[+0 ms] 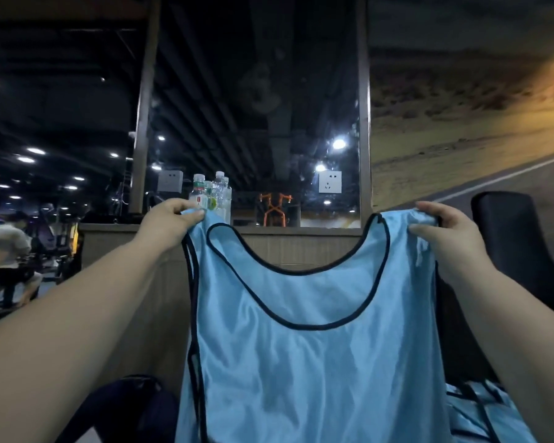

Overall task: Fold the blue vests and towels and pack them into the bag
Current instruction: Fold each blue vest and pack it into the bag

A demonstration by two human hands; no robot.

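A light blue vest (317,362) with dark piping hangs spread out in front of me, neckline facing me. My left hand (170,223) pinches its left shoulder strap. My right hand (442,231) grips the right shoulder strap. Both straps are held up at about the same height. More blue vests (480,410) lie in a heap at the lower right, partly hidden by my right forearm. A dark bag-like shape (131,407) sits at the lower left, mostly hidden; I cannot tell what it is.
A wooden ledge (115,228) runs behind the vest, with several water bottles (211,195) on it below a mirror. A black padded seat (522,244) stands at the right. A person (4,247) and gym machines are at the far left.
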